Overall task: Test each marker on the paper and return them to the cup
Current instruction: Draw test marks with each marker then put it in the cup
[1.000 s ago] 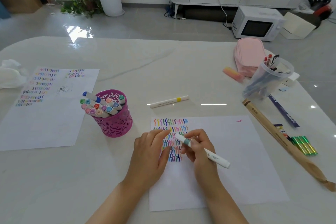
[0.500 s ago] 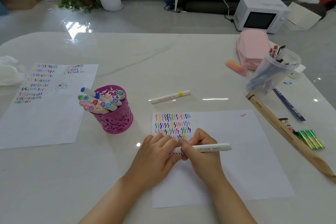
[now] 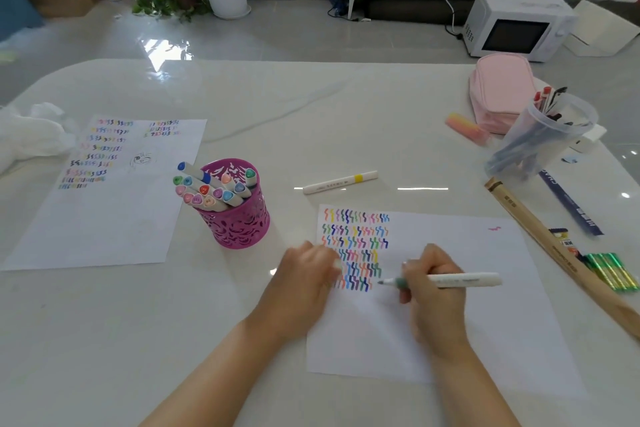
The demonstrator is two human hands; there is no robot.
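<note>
Marker (image 3: 464, 279) gripped by right hand (image 3: 433, 295), tip over paper (image 3: 485, 322) beside squiggles (image 3: 356, 239), left hand (image 3: 304, 277) blurred, grasp unclear, cup (image 3: 239, 222) stood nearby on glossy white table (image 3: 346, 114), microwave (image 3: 512, 24) sat on grey floor (image 3: 311, 35) beyond.

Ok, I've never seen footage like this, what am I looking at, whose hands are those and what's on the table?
No machine here: a person wears a camera on the head, looking down at their hands. The right hand grips an uncapped white marker, its tip at the last row of coloured squiggles on the paper. The left hand sits at the paper's left edge, too blurred to tell what it holds. On the table: a pink cup full of markers, one loose marker with a yellow band, another scribbled sheet.
</note>
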